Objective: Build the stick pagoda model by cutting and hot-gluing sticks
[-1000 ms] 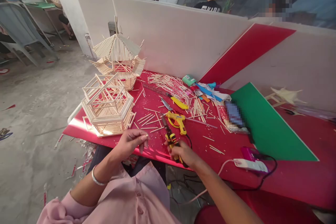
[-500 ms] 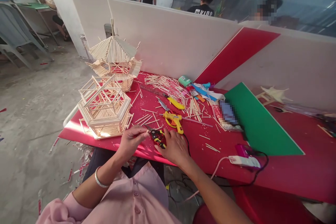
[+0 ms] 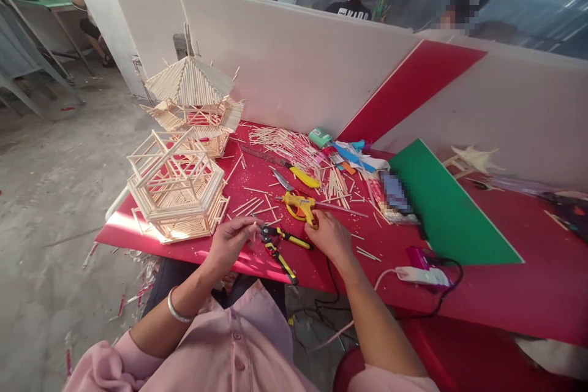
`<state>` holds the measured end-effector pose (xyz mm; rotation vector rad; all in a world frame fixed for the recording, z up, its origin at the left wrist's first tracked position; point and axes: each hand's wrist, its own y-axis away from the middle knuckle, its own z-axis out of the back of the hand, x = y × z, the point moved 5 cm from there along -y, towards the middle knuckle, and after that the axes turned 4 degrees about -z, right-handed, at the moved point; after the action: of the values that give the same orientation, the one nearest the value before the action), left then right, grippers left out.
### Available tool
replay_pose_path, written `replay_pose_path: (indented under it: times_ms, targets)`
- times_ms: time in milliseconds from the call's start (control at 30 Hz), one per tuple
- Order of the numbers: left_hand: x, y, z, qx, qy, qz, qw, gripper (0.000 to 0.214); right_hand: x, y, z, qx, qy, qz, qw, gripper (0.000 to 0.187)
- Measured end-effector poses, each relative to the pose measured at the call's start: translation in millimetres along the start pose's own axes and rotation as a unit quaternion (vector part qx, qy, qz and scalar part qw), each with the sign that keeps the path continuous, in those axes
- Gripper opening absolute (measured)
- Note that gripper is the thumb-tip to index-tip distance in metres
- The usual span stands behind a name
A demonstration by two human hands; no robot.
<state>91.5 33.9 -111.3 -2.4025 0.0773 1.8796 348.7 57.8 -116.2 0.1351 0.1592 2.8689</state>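
Observation:
My left hand [image 3: 231, 244] is closed in a pinch near the table's front edge, with a short piece of wooden stick [image 3: 255, 228] at its fingertips. Beside those fingertips, black and yellow cutting pliers [image 3: 275, 251] lie on the red table with their handles spread. My right hand [image 3: 331, 236] has its fingers wrapped round the handle of a yellow glue gun [image 3: 298, 203], which still rests on the tabletop. To the left stands an open hexagonal frame of wooden sticks [image 3: 177, 196]. Behind it is a stick pagoda model [image 3: 190, 89] with a sloped roof.
A yellow-handled knife [image 3: 304, 177] and a heap of loose sticks [image 3: 285, 146] lie farther back. Toward the right are a green board [image 3: 452, 214] and a white power strip [image 3: 421, 277] with cables. A tall white board [image 3: 285, 61] borders the back; people are beyond it.
My right hand has let go of the cutting pliers and moved right and up onto the glue gun's handle. The pliers now lie spread on the table. My left hand keeps its pinch.

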Motion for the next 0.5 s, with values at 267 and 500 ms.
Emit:
replay_pose_path:
  times_ms: [267, 500]
  targets:
    - [-3, 2, 6.3, -0.017, -0.012, 0.006, 1.000, 0.035, -7, -10, -16, 0.022, -0.014, -0.025, 0.999, 0.030]
    - [-7, 1, 4.9, -0.025, -0.014, 0.001, 1.000, 0.038, -15, -7, -18, 0.009, -0.040, -0.025, 0.999, 0.035]
